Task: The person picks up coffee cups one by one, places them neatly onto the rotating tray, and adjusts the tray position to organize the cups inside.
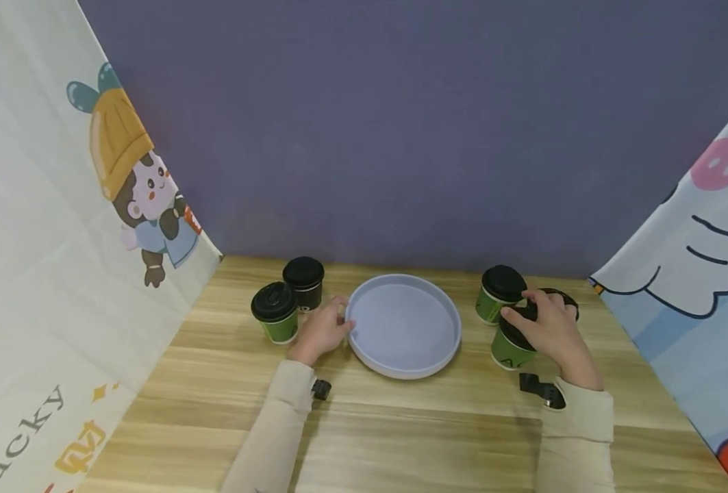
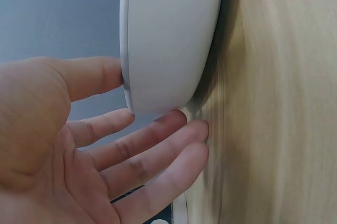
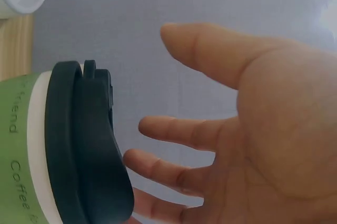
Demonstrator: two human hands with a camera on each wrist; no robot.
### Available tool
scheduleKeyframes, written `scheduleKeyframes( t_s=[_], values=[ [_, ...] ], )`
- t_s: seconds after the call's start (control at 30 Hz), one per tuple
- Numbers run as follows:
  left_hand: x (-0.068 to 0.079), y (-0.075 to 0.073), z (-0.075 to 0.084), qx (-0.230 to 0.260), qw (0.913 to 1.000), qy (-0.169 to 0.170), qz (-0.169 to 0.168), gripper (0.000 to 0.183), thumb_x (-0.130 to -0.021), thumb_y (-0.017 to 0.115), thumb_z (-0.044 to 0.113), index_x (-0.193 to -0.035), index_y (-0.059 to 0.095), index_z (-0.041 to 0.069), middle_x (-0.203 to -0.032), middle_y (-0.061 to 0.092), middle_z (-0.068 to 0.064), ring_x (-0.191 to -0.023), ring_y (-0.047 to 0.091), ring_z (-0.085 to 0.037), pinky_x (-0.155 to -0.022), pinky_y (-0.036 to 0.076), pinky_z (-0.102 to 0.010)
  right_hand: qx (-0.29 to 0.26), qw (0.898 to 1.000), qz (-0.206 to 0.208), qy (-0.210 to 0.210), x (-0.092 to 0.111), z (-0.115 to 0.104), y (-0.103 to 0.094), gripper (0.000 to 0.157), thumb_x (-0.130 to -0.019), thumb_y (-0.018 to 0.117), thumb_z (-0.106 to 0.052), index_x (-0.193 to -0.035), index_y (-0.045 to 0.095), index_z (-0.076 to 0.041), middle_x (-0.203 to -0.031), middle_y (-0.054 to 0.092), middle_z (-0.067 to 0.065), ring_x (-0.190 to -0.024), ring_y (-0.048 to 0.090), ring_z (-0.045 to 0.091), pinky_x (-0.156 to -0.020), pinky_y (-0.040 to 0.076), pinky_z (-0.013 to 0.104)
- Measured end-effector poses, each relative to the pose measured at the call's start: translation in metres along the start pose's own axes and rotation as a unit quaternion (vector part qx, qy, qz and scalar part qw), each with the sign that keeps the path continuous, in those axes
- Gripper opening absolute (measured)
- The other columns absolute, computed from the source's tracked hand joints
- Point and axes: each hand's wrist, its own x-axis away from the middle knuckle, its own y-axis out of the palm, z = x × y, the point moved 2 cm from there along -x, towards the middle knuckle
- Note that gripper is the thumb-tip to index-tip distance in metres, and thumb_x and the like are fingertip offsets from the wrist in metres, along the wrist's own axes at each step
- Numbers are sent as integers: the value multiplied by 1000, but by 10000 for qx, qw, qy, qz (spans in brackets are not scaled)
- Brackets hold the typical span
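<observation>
A round pale plate (image 1: pixel 403 327) with a raised rim lies mid-table. At its left edge is my left hand (image 1: pixel 322 330). In the left wrist view, the thumb (image 2: pixel 97 76) meets the plate's rim while the fairly straight fingers (image 2: pixel 158 163) spread along its outer side. Over a green paper cup (image 1: pixel 511 350) with a black lid hovers my right hand (image 1: pixel 555 332), its thumb and fingers spread apart. The right wrist view shows the palm facing that cup's lid (image 3: pixel 87 150), with some fingertips partly hidden behind the lid.
Behind the right hand stand another green lidded cup (image 1: pixel 488 306) and a black lid (image 1: pixel 570 303), mostly covered by the hand. Left of the plate are a green lidded cup (image 1: pixel 279 327) and a black lidded cup (image 1: pixel 308 296). A dark backdrop (image 1: pixel 400 137) rises behind the wooden table (image 1: pixel 400 438).
</observation>
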Motion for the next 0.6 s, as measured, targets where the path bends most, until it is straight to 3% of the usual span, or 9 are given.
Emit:
scheduleKeyframes(
  t_s=[0.23,0.43,0.6],
  values=[
    [-1,2,-4,357,9993,4,-62,51,-96,72,26,-143,55,14,-102,77,-8,-79,69,-14,-79,54,-38,140,9996,-239,112,0,7,-1,83,-102,57,-48,-148,34,17,-146,33,46,-135,22,64,-107,15,74],
    [-2,3,-6,380,9992,-60,-98,52,-96,72,28,-143,56,14,-97,74,-4,-80,66,-14,-79,53,-38,282,9988,-387,71,0,10,0,83,-98,65,-45,-147,36,17,-145,37,45,-133,26,64,-108,13,76],
    [-4,4,-6,336,9992,-156,-128,52,-97,71,31,-144,56,15,-99,75,-5,-86,68,-17,-87,53,-42,400,9982,-430,74,-1,12,-1,84,-94,72,-40,-146,37,17,-141,38,47,-130,29,64,-106,16,74]
  ],
)
